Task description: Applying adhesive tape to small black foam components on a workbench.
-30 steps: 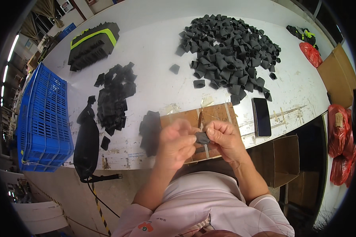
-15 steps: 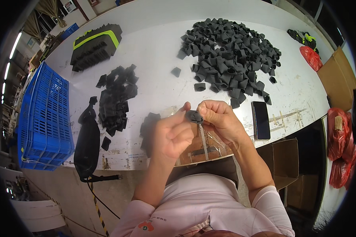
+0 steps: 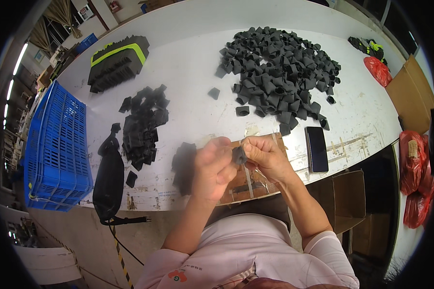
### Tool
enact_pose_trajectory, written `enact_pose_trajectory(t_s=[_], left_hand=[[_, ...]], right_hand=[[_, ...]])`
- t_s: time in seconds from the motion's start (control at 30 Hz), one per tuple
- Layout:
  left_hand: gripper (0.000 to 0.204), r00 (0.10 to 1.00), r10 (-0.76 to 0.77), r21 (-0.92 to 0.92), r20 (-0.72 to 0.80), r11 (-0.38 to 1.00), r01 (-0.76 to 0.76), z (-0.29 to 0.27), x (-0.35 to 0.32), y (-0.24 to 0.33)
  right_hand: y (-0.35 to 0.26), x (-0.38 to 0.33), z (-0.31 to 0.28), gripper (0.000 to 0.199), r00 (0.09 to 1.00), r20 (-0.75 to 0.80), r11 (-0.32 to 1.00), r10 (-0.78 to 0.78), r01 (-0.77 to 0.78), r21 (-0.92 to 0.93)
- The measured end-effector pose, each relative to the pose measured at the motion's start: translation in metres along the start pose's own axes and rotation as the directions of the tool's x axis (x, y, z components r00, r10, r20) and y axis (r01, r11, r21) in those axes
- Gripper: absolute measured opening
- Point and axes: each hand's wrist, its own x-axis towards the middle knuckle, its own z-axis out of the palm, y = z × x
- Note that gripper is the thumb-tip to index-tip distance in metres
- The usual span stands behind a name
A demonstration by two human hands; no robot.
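Note:
In front of my body, above the table's near edge, both hands hold a small dark grey fabric piece (image 3: 239,155), folded or rolled like a short tube. My right hand (image 3: 268,156) pinches its right side between thumb and fingers. Curled around the left side, my left hand (image 3: 213,168) is closed on the same piece, its fingertips partly hidden. Beneath the hands lies a brown board (image 3: 248,185) with a pale strip on it. Beside my left wrist sits a stack of dark grey pieces (image 3: 184,168), partly covered by the hand.
A heap of grey fabric loops (image 3: 287,77) spreads across the far right. Flat black pieces (image 3: 142,125), a black pouch with a strap (image 3: 108,180) and a blue crate (image 3: 60,149) are on the left. A phone (image 3: 316,149) lies right; a banded grey bundle (image 3: 119,62) stands far left.
Both hands have come slightly nearer my body with the fabric piece. The piece has turned, and my left fingers have curled in closer to it.

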Motion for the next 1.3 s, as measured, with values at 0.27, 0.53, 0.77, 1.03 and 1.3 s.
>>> enact_pose_trajectory(t_s=[0.27,0.53,0.77,1.03,1.3], left_hand=[[0.023,0.732,0.524,0.769,0.434,0.207,-0.605,0.021,0.011,0.008],[0.008,0.795,0.537,0.672,0.282,0.480,-0.563,0.015,0.007,0.001],[0.009,0.842,0.536,0.325,-0.059,0.808,-0.492,0.011,0.009,0.000],[0.007,0.789,0.602,0.496,0.124,0.651,-0.574,0.006,0.000,-0.005],[0.009,0.774,0.628,0.582,0.084,0.599,-0.550,-0.015,0.005,-0.006]], right_hand=[[-0.011,-0.007,0.006,0.021,0.911,-0.214,0.799,-0.352,0.173,-0.577],[-0.021,-0.015,0.026,0.035,0.752,0.053,0.359,-0.658,0.374,-0.855],[-0.025,-0.009,0.034,0.025,0.641,0.162,0.133,-0.750,0.386,-0.913],[-0.006,-0.007,0.014,0.012,0.735,0.069,0.361,-0.675,0.410,-0.837],[-0.029,-0.006,0.025,0.013,0.694,0.242,0.139,-0.678,0.444,-0.885]])
